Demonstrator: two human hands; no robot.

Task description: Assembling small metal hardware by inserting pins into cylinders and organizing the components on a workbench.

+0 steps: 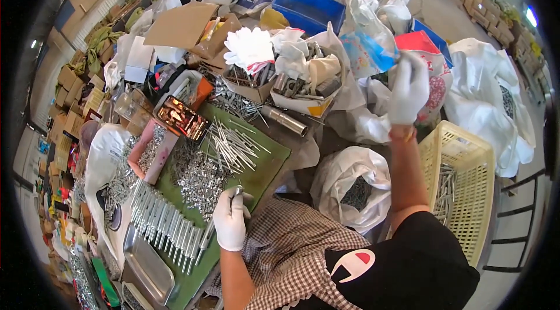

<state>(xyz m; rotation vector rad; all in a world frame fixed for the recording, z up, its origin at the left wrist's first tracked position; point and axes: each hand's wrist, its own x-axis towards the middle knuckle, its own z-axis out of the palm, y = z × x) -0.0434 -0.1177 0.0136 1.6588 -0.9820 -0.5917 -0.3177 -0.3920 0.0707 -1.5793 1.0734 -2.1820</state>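
My left hand (231, 222), in a white glove, is closed at the near edge of a green work board (265, 161). Between its thumb and fingers a small metal part (238, 190) shows its tip; the rest is hidden. Just left of this hand lies a row of metal rods with thicker sleeves (166, 222). Beyond it are a heap of small shiny metal pieces (201, 187) and a spread of loose thin rods (236, 146). My right hand (409, 89), also gloved, is raised at the right in front of a red and white bag (421, 44). Its fingers are blurred.
A yellow plastic basket (487, 193) with rods stands at the right, beside an open white sack (326, 184). A metal tray (149, 266) lies near left. Across the board are a lit phone screen (182, 118), boxes of metal parts and a blue bin (309, 6).
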